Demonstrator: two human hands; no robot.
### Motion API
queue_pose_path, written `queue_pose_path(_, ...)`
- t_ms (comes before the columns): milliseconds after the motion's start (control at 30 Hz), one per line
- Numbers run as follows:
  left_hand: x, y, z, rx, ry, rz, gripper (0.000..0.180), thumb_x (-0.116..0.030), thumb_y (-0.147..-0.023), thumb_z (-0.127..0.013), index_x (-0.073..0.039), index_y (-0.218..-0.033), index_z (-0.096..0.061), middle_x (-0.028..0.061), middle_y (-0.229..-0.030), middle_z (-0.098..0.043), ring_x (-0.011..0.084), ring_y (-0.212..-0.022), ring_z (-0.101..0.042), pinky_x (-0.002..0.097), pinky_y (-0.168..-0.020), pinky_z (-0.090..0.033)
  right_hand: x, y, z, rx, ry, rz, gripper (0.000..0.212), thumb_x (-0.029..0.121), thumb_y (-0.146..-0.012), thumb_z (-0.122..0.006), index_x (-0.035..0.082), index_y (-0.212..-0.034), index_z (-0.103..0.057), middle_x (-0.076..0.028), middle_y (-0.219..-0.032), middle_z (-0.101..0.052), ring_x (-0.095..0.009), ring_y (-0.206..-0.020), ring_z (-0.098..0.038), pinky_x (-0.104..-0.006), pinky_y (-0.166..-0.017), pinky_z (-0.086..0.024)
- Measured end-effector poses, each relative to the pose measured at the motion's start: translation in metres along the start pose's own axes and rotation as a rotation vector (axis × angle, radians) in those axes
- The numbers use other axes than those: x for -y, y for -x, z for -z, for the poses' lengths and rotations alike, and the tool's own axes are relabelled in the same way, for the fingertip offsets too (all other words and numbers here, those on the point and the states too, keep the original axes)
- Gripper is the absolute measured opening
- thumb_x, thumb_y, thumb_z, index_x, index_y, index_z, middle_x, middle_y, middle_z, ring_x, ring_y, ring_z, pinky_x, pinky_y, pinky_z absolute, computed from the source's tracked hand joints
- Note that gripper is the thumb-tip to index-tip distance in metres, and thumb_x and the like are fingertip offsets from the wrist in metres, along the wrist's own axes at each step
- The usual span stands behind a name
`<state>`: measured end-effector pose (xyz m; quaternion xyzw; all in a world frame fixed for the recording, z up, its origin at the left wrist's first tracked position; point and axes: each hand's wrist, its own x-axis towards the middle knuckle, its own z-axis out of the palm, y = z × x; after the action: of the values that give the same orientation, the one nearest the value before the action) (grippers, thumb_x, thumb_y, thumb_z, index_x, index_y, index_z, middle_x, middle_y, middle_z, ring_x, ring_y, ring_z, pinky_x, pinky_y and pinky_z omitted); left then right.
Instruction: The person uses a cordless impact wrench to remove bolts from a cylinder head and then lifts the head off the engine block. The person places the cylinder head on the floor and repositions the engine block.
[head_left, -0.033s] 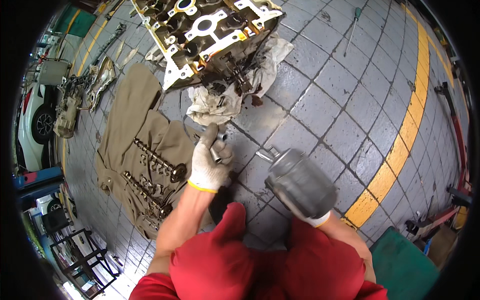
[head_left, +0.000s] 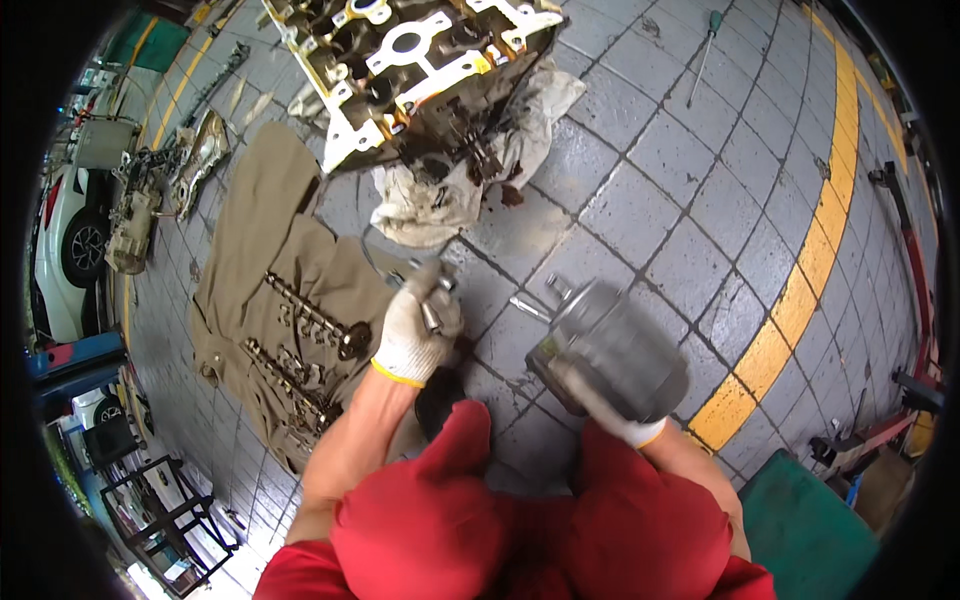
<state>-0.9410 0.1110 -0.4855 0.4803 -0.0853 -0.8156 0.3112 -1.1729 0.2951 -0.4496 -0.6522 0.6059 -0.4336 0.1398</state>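
Note:
My left hand [head_left: 415, 325], in a white knit glove with a yellow cuff, is closed around short silver tubular metal pieces [head_left: 431, 318]. A thin grey line [head_left: 375, 258] curves near its fingertips. My right hand [head_left: 610, 415], gloved too, grips a dark grey cylindrical canister [head_left: 630, 350] that is tilted and blurred by motion. Two metal fittings [head_left: 535, 310] stick out of its upper-left end; its exact kind I cannot make out. Beyond my hands an oily engine block [head_left: 405, 75] rests on the floor beside a stained white rag [head_left: 425, 215].
A brown cloth [head_left: 262, 200] on the left carries two camshafts [head_left: 310, 310] and several small metal parts. Farther left are greasy castings [head_left: 130, 220] and a white car [head_left: 65, 255]. A green-handled screwdriver [head_left: 705, 60] lies far right, before a yellow floor stripe [head_left: 800, 290].
The grey canister in my right hand has moved slightly right and turned, so its metal fittings sit farther apart in view. My left hand has shifted a little left with the metal pieces.

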Motion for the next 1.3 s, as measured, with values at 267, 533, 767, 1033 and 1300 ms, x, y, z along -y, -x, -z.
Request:
queue_pose_path(267, 0.068, -0.023, 0.088, -0.182, -1.373, 0.058, 0.038, -0.040, -0.102, -0.079, -0.005, -0.089, -0.070, 0.0036, -0.068, -0.065, 0.0164, -0.056, -0.060, 0.0360, -0.056, -0.049, -0.019, 0.038, 0.011, 0.032, -0.483, -0.659, 0.040, 0.007, -0.103, -0.076, 0.005, -0.142, -0.071, -0.005, -0.132, -0.074, -0.016, -0.114, -0.069, -0.0345, -0.101, -0.057)
queue_pose_path(533, 0.087, -0.017, 0.084, -0.273, -1.712, -0.312, 0.062, -0.054, -0.096, -0.075, -0.001, -0.128, -0.074, 0.0244, -0.111, -0.081, 0.0434, -0.105, -0.077, 0.0493, -0.097, -0.058, -0.049, 0.093, 0.002, 0.132, -0.365, -0.344, 0.055, 0.004, -0.102, -0.075, 0.006, -0.155, -0.061, -0.014, -0.155, -0.066, -0.030, -0.137, -0.066, -0.0397, -0.111, -0.055)
queue_pose_path(767, 0.057, 0.018, 0.048, -0.154, -0.763, -0.043, 0.037, -0.042, -0.113, -0.063, -0.007, -0.103, -0.068, 0.0094, -0.076, -0.070, 0.0192, -0.053, -0.059, 0.0353, -0.050, -0.046, -0.028, 0.044, 0.011, 0.286, -0.338, -0.271, 0.053, 0.010, -0.109, -0.070, 0.006, -0.160, -0.057, -0.007, -0.152, -0.069, -0.026, -0.141, -0.066, -0.0382, -0.113, -0.057)
queue_pose_path(1033, 0.019, 0.042, -0.067, -0.012, -0.123, 0.050, 0.034, -0.042, -0.116, -0.062, -0.009, -0.110, -0.063, 0.0033, -0.080, -0.068, 0.0195, -0.065, -0.064, 0.0349, -0.061, -0.056, 0.007, -0.014, 0.019, 0.424, -0.198, -0.210, 0.067, 0.023, -0.093, -0.081, 0.004, -0.153, -0.060, -0.016, -0.136, -0.075, -0.033, -0.114, -0.078, -0.0390, -0.094, -0.064)
queue_pose_path(1300, 0.027, 0.040, -0.073, -0.111, -0.387, 0.010, 0.036, -0.043, -0.112, -0.066, -0.008, -0.107, -0.066, 0.0070, -0.080, -0.069, 0.0200, -0.066, -0.065, 0.0358, -0.061, -0.055, 0.002, -0.018, 0.013, 0.423, 0.160, -0.038, 0.067, 0.017, -0.092, -0.072, 0.009, -0.156, -0.055, -0.011, -0.118, -0.076, -0.029, -0.095, -0.078, -0.0401, -0.076, -0.063)
